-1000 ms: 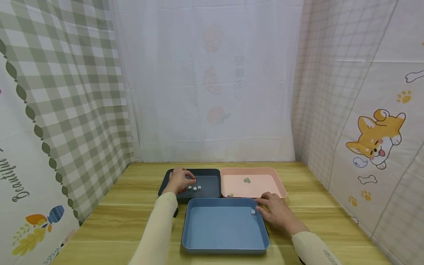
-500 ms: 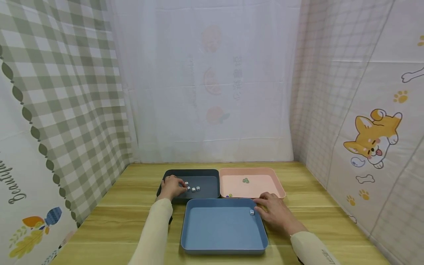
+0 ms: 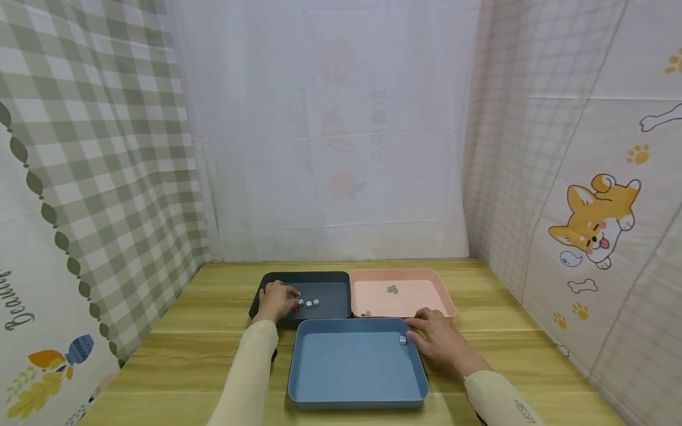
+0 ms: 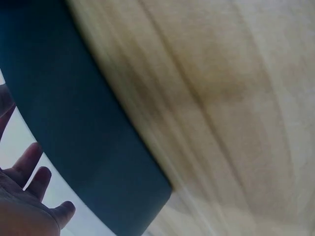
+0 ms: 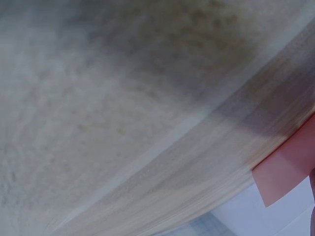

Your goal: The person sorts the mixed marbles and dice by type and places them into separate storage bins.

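Observation:
In the head view my left hand reaches over the left part of the black tray, fingers bent down. A bit of red, apparently a die, shows by its fingertips; whether they pinch it is hidden. Several white dice with dark pips lie just right of these fingers. The left wrist view shows some fingers spread above the dark tray wall. My right hand rests at the far right corner of the blue tray, fingers relaxed. One white die lies inside, close to its thumb.
Against the black tray's right side stands a pink tray. It holds a small green cluster and tiny yellow and blue pieces near its front. Curtains surround the wooden table at the back and sides.
My left hand has moved left and down inside the black tray from above the white dice, where it held a red die. The right hand stays put; the head view shifts slightly.

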`<state>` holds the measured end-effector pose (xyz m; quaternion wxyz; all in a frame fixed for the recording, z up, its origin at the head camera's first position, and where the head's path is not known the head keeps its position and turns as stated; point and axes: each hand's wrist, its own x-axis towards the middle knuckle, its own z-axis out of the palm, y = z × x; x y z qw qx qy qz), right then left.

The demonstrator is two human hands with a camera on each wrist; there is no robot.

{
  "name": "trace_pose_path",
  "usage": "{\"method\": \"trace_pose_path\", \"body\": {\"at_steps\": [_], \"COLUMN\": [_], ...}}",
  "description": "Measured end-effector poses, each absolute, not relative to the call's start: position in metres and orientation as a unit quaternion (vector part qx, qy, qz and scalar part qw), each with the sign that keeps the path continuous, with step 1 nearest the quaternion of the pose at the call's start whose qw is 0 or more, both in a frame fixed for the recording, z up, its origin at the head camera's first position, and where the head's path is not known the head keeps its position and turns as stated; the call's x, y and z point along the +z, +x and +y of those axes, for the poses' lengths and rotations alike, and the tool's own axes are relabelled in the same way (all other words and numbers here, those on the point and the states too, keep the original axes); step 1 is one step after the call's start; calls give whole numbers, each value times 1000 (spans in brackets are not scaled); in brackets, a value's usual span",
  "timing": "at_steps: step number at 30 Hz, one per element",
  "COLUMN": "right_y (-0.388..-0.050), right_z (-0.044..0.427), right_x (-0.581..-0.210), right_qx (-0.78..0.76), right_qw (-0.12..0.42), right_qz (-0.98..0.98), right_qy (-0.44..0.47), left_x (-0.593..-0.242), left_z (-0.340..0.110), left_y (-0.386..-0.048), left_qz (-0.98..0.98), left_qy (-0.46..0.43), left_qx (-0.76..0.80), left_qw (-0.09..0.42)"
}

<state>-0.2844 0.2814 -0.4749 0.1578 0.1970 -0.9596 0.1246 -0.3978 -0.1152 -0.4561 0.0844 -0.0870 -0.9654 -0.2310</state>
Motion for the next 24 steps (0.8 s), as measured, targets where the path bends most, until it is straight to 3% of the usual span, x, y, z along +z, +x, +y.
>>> {"method": "trace_pose_path", "body": {"at_steps": [24], "right_y": [-285], "right_z": [280], "right_x": [-474], "right_qx": [120], "right_qw": [164], "right_qz": [-959], "right_qy": [198], "left_x": [-430], "left_z": [-77], "left_y": [-395], "left_qz": [-942], "left_qy": [-127], "left_qx": [-300], "left_qw": [79]}}
